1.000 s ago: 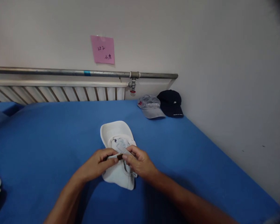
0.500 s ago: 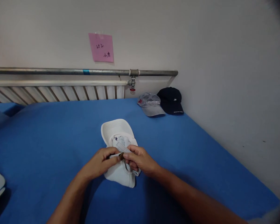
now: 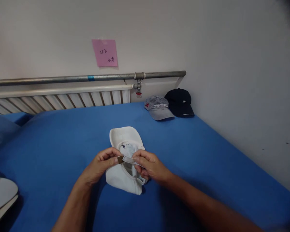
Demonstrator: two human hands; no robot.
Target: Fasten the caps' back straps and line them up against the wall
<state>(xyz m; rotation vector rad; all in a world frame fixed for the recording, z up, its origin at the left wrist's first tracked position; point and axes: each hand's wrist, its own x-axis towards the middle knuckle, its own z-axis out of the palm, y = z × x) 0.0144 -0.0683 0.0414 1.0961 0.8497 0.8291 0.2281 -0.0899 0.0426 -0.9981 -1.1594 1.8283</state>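
A white baseball cap [image 3: 122, 178] lies upside down on the blue bed sheet, its brim pointing away from me and its inside showing. Between thumb and fingers my left hand [image 3: 103, 164] pinches a small brown buckle [image 3: 120, 159] at the cap's back opening. My right hand [image 3: 151, 164] is closed on the white back strap [image 3: 130, 160], whose free end points toward the buckle. Strap end and buckle are very close; whether they touch, I cannot tell. The fingertips of both hands are partly hidden behind these pieces.
A grey cap [image 3: 159, 108] and a black cap [image 3: 180, 103] sit side by side in the far right corner, by the wall. White caps or brims [image 3: 3, 195] stick in at the left edge. Behind the blue sheet [image 3: 62, 135] run a radiator [image 3: 74, 98] and a metal pipe [image 3: 106, 77].
The hands have drawn slightly apart. More of the white strap's end now shows beside the brown buckle, which my fingers covered before. The camera view has shifted a little.
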